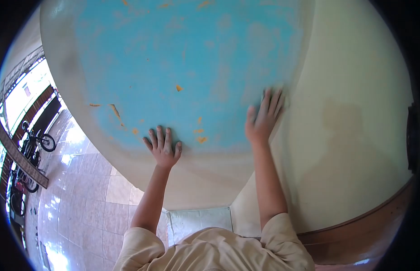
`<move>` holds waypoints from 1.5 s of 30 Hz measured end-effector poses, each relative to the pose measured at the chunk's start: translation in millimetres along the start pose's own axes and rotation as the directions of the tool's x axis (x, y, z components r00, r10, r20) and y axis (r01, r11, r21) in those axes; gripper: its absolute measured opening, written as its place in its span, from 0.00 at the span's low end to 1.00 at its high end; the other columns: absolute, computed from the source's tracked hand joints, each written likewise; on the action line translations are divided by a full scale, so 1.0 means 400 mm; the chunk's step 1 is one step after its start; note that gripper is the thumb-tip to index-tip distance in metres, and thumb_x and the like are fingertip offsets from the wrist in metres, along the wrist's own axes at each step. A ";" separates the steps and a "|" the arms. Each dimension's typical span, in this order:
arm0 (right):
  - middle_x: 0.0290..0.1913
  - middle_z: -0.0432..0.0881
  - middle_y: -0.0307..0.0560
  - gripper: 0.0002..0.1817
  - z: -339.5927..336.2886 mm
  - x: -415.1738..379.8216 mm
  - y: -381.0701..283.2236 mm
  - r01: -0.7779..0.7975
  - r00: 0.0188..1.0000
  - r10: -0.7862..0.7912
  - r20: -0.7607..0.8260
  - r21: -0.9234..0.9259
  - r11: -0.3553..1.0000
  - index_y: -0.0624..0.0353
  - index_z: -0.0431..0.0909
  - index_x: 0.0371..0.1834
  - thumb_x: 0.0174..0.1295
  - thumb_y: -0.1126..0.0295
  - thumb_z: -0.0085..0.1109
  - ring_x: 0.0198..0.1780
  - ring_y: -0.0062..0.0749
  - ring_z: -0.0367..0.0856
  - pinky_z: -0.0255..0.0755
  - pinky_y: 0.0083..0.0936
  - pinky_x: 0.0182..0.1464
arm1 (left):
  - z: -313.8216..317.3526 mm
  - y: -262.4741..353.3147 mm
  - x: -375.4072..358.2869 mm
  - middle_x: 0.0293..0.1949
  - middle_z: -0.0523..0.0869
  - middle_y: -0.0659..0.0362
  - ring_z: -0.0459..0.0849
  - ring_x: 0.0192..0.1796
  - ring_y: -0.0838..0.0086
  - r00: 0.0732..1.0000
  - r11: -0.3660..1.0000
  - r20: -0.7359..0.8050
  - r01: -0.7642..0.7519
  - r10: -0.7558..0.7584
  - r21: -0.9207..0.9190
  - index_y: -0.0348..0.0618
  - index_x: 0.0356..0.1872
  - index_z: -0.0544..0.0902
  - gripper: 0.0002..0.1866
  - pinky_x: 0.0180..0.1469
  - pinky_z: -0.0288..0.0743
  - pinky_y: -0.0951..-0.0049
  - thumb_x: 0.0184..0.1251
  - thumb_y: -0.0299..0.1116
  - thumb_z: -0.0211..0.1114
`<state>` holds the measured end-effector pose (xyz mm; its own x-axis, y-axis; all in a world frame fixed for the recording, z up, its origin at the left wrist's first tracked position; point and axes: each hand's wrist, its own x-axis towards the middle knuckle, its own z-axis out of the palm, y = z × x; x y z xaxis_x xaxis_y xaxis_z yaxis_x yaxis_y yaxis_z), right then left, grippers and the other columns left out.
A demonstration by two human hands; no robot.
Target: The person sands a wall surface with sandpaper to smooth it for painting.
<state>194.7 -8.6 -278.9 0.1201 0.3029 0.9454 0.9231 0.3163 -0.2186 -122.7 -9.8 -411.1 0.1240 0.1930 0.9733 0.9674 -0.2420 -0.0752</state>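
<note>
My left hand [163, 147] lies with fingers spread on the wall, at the lower edge of a worn blue painted patch [169, 58]. Higher up, at the patch's right edge near the corner, my right hand [263, 119] presses against the surface. Its thumb stands apart and its other fingers are extended side by side, slightly blurred. A pale edge and a dark spot show around those fingertips, perhaps a thin piece under them; its kind cannot be made out. Orange chipped spots [201, 140] and whitish scuffs mark the blue paint.
A cream side wall [354, 149] meets the painted wall on the right and carries a shadow. Shiny floor tiles [79, 180] spread out at left, where motorcycles [31, 153] stand by an opening. A pale square surface [198, 221] lies low, just beyond my shirt.
</note>
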 end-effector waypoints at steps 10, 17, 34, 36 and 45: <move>0.77 0.51 0.74 0.38 0.120 -0.548 -0.006 0.017 0.714 0.012 0.701 -0.033 0.999 0.63 0.62 0.74 0.67 0.48 0.49 0.78 0.79 0.40 0.32 0.79 0.70 | 0.025 -0.009 -0.069 0.76 0.63 0.43 0.50 0.80 0.40 0.998 0.999 -0.047 -0.050 0.049 -0.007 0.42 0.73 0.70 0.32 0.76 0.32 0.32 0.75 0.52 0.49; 0.78 0.56 0.63 0.34 0.026 -0.032 -0.155 0.148 0.972 -0.167 0.166 0.122 0.981 0.54 0.65 0.75 0.68 0.51 0.52 0.78 0.73 0.47 0.34 0.74 0.73 | 0.028 -0.008 -0.089 0.76 0.64 0.45 0.50 0.80 0.42 0.999 0.999 -0.038 -0.032 0.032 -0.002 0.44 0.72 0.71 0.32 0.77 0.31 0.34 0.74 0.52 0.50; 0.80 0.49 0.67 0.37 0.078 -0.166 -0.142 -0.087 0.990 0.071 0.121 0.131 0.988 0.61 0.62 0.76 0.72 0.47 0.44 0.80 0.73 0.37 0.19 0.78 0.70 | 0.033 -0.003 -0.142 0.76 0.65 0.50 0.50 0.81 0.46 0.999 0.998 -0.046 0.025 -0.028 -0.061 0.49 0.70 0.74 0.30 0.78 0.29 0.37 0.72 0.52 0.52; 0.80 0.50 0.65 0.36 0.059 -0.110 -0.139 -0.056 0.995 0.044 0.086 0.140 0.989 0.60 0.63 0.76 0.72 0.47 0.44 0.80 0.72 0.38 0.19 0.77 0.70 | 0.033 -0.005 -0.141 0.76 0.65 0.49 0.50 0.81 0.46 0.998 0.997 -0.039 0.050 -0.053 -0.063 0.50 0.70 0.75 0.30 0.78 0.29 0.37 0.72 0.53 0.51; 0.76 0.56 0.71 0.35 0.188 -0.659 -0.141 -0.116 0.955 0.062 0.291 0.174 0.978 0.58 0.66 0.73 0.68 0.49 0.50 0.78 0.79 0.42 0.27 0.84 0.68 | 0.023 -0.006 -0.132 0.77 0.62 0.45 0.49 0.81 0.42 0.999 1.000 -0.038 -0.009 0.009 -0.017 0.45 0.71 0.72 0.31 0.77 0.32 0.34 0.75 0.53 0.49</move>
<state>83.7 -38.8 -533.9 0.0653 0.5700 0.8190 0.8253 0.4305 -0.3654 -129.5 -10.8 -464.3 0.1239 0.1545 0.9802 0.9622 -0.2600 -0.0807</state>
